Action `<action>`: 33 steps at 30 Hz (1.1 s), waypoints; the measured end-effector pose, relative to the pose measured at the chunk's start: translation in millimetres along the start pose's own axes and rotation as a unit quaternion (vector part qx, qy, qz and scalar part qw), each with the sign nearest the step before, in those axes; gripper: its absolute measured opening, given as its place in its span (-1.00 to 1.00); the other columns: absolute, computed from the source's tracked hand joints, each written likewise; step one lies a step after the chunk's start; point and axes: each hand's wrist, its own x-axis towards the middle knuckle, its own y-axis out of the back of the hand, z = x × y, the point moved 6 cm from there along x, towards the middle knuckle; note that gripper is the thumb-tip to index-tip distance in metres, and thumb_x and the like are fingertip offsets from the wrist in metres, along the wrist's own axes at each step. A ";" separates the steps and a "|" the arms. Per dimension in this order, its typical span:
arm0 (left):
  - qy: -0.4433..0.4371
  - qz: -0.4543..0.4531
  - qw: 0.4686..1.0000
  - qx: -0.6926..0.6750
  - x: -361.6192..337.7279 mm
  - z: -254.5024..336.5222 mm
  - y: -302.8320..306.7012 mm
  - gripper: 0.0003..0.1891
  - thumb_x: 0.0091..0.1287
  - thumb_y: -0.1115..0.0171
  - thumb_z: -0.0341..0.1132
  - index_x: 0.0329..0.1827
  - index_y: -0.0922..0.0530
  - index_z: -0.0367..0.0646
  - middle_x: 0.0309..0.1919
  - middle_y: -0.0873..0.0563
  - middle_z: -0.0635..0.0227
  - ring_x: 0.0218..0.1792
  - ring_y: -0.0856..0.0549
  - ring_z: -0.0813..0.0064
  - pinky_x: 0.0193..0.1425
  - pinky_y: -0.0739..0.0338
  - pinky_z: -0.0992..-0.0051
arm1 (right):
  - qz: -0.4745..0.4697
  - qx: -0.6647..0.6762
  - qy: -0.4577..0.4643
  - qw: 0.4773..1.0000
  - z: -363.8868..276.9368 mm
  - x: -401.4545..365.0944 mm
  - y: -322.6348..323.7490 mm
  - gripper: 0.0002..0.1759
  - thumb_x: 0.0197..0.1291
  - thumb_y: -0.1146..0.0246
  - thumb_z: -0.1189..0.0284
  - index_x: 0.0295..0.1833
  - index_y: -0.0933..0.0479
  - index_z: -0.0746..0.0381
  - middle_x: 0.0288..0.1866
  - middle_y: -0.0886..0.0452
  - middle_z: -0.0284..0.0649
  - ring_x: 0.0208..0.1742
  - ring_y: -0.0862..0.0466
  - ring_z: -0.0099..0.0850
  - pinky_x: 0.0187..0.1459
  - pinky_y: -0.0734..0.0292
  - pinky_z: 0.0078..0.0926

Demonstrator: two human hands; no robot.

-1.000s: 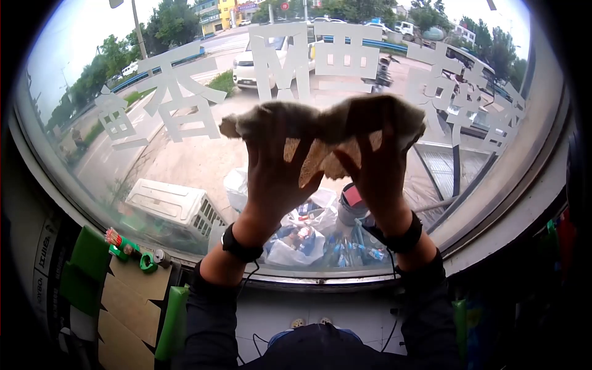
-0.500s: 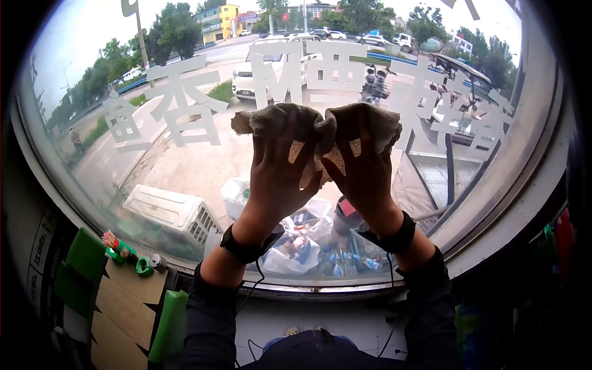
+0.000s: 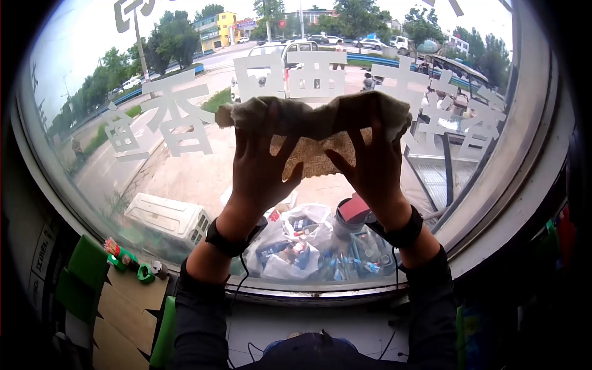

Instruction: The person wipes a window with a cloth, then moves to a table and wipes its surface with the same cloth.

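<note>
Both hands have hold of one cloth: the left hand [image 3: 262, 169] at its left part, the right hand [image 3: 375, 169] at its right, with the fingers running up under the fold and the thumbs spread inward, apart from each other. The cloth [image 3: 308, 123] lies bunched across the fingertips, its thicker roll along the top and a thinner, mesh-like stretch hanging between the thumbs. Pressure would best come evenly from both sets of fingers, since a slack middle would touch unevenly; drawing the hands slightly apart should flatten that sag.

Just beyond the grip stands the window pane [image 3: 166, 169]. The cloth seems to rest against it, though the dark backlight makes contact hard to confirm. White lettering [image 3: 296, 86] spans the pane above the grip and to either side; a light touch along its edges would be wise.

Below the grip, each wrist wears a black band, left [image 3: 226, 240] and right [image 3: 404, 229], with a thin cable [image 3: 242, 277] trailing from the left one; enough slack there matters for any reach. Farther below, the sill [image 3: 320, 296] runs across between the forearms.
</note>
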 end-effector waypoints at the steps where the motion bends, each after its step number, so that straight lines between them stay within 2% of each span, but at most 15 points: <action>1: 0.004 0.028 1.000 0.011 12.7 -5.4 10.6 -0.49 -0.03 -0.22 -0.25 0.08 -0.42 -0.04 0.26 -0.10 -0.01 0.28 -0.08 -0.06 0.30 0.05 0.02 | 0.037 -0.018 0.012 0.999 0.8 16.8 13.3 -0.42 -0.11 -0.26 0.10 0.08 -0.39 0.04 0.23 -0.18 -0.04 0.21 -0.26 -0.06 0.22 -0.03 0.06; 3: -0.006 0.096 0.995 0.020 45.1 -20.5 28.6 -0.48 -0.02 -0.23 -0.21 0.09 -0.42 0.03 0.26 -0.12 0.03 0.26 -0.13 -0.03 0.30 0.03 0.04 | 0.118 0.020 0.037 0.992 5.8 53.2 36.1 -0.46 -0.09 -0.24 0.12 0.04 -0.40 0.11 0.22 -0.18 -0.03 0.18 -0.30 -0.11 0.22 -0.09 -0.06; 6: -0.006 0.139 0.990 0.010 67.3 -23.2 38.0 -0.49 0.01 -0.20 -0.20 0.10 -0.40 -0.01 0.24 -0.14 -0.01 0.24 -0.16 -0.02 0.29 0.00 0.05 | 0.145 0.032 0.039 0.988 7.8 78.0 43.0 -0.46 -0.10 -0.26 0.17 0.06 -0.39 0.08 0.22 -0.18 -0.03 0.16 -0.31 -0.08 0.21 -0.11 -0.08; 8: 0.013 0.124 0.992 0.029 51.2 -11.6 31.2 -0.46 -0.02 -0.22 -0.19 0.11 -0.39 0.00 0.23 -0.15 -0.02 0.24 -0.16 -0.02 0.29 0.00 0.05 | 0.113 0.018 0.014 0.993 5.2 60.4 36.4 -0.47 -0.09 -0.25 0.16 0.05 -0.40 0.07 0.22 -0.18 -0.02 0.18 -0.30 -0.06 0.21 -0.12 -0.08; 9: 0.029 0.061 0.998 0.017 36.4 -4.7 22.7 -0.47 0.03 -0.19 -0.21 0.14 -0.37 -0.06 0.27 -0.03 -0.07 0.27 -0.07 -0.09 0.30 0.02 0.08 | 0.081 0.004 -0.012 0.997 4.2 45.1 29.8 -0.49 -0.08 -0.24 0.15 0.04 -0.41 0.05 0.22 -0.19 -0.01 0.19 -0.28 -0.05 0.21 -0.12 -0.09; 14: 0.001 0.020 1.000 0.022 5.9 -7.9 2.9 -0.42 -0.06 -0.25 -0.24 0.11 -0.38 -0.07 0.26 -0.07 -0.09 0.27 -0.08 -0.07 0.29 0.05 0.04 | 0.020 -0.038 0.008 0.999 14.2 5.6 9.7 -0.47 -0.15 -0.27 0.05 -0.01 -0.45 0.01 0.25 -0.18 -0.10 0.21 -0.22 0.07 0.20 -0.16 -0.11; 16: -0.019 0.051 0.998 0.025 36.3 -10.0 24.1 -0.47 -0.02 -0.23 -0.25 0.10 -0.39 -0.10 0.25 -0.10 -0.04 0.27 -0.11 -0.01 0.30 0.00 0.10 | 0.077 -0.036 0.038 0.996 15.1 36.4 32.3 -0.48 -0.16 -0.29 0.09 -0.02 -0.45 0.01 0.26 -0.16 -0.11 0.20 -0.23 0.03 0.17 -0.22 -0.16; 17: -0.018 0.070 0.997 0.023 50.3 -9.9 33.0 -0.48 -0.01 -0.22 -0.27 0.09 -0.39 -0.11 0.24 -0.12 -0.03 0.26 -0.13 -0.01 0.29 -0.04 0.13 | 0.082 -0.043 0.059 0.994 13.6 51.4 45.1 -0.42 -0.11 -0.29 0.12 0.07 -0.41 0.11 0.25 -0.14 -0.05 0.16 -0.31 -0.09 0.14 -0.27 -0.24; 20: -0.009 0.116 0.993 -0.008 63.7 -10.6 38.4 -0.50 -0.04 -0.23 -0.22 0.04 -0.45 -0.08 0.17 -0.23 0.02 0.19 -0.26 0.02 0.24 -0.14 0.15 | 0.107 -0.040 0.064 0.991 14.5 65.8 53.8 -0.43 -0.07 -0.27 0.18 0.10 -0.37 0.12 0.26 -0.13 -0.04 0.14 -0.33 -0.08 0.12 -0.29 -0.31; 22: 0.014 0.076 0.997 0.010 46.9 -0.6 31.2 -0.51 0.01 -0.19 -0.31 0.08 -0.41 -0.12 0.21 -0.17 -0.01 0.22 -0.20 -0.03 0.27 -0.12 0.15 | 0.075 -0.008 0.006 0.997 14.1 44.9 41.5 -0.47 -0.12 -0.27 0.20 0.04 -0.38 0.05 0.23 -0.19 -0.04 0.16 -0.25 0.10 0.20 -0.17 -0.14; 24: 0.002 0.037 0.999 0.029 17.1 13.2 14.3 -0.49 -0.05 -0.22 -0.27 0.06 -0.43 -0.08 0.19 -0.18 -0.05 0.20 -0.20 -0.09 0.27 -0.03 0.02 | 0.004 -0.061 0.007 0.998 11.5 6.5 23.3 -0.44 -0.14 -0.28 0.17 0.05 -0.38 0.05 0.26 -0.14 -0.06 0.21 -0.17 0.14 0.23 -0.09 -0.08; 27: -0.015 0.007 0.999 0.031 1.6 9.0 0.9 -0.48 -0.05 -0.22 -0.25 0.07 -0.43 -0.05 0.20 -0.18 -0.04 0.20 -0.21 -0.11 0.28 -0.01 0.00 | -0.026 -0.014 0.012 0.999 18.7 -6.4 19.0 -0.41 -0.16 -0.28 0.13 0.07 -0.38 0.04 0.27 -0.13 -0.07 0.21 -0.17 0.14 0.23 -0.09 -0.07; 29: -0.014 0.027 0.998 0.049 19.6 5.8 10.7 -0.48 -0.03 -0.21 -0.24 0.08 -0.43 -0.04 0.21 -0.17 -0.02 0.20 -0.22 -0.08 0.29 -0.03 0.05 | -0.003 -0.047 0.025 0.999 22.2 12.6 29.4 -0.39 -0.15 -0.28 0.11 0.09 -0.37 0.01 0.27 -0.14 -0.08 0.20 -0.22 0.05 0.24 -0.09 -0.08; 31: -0.012 0.071 0.997 0.039 52.4 0.5 25.9 -0.52 0.03 -0.17 -0.27 0.09 -0.41 -0.06 0.23 -0.14 0.00 0.22 -0.20 -0.05 0.29 -0.08 0.15 | 0.086 -0.034 0.041 0.995 27.0 45.0 45.0 -0.41 -0.13 -0.27 0.11 0.09 -0.37 0.04 0.25 -0.17 -0.08 0.16 -0.32 -0.12 0.23 -0.13 -0.15; 33: -0.013 0.142 0.989 0.046 71.0 -7.2 27.4 -0.49 -0.02 -0.21 -0.20 0.08 -0.42 0.01 0.22 -0.18 0.05 0.19 -0.25 0.04 0.28 -0.08 0.12 | 0.121 -0.050 0.046 0.990 25.7 63.6 54.7 -0.39 -0.10 -0.26 0.13 0.11 -0.33 0.07 0.22 -0.21 -0.07 0.12 -0.37 -0.20 0.21 -0.17 -0.21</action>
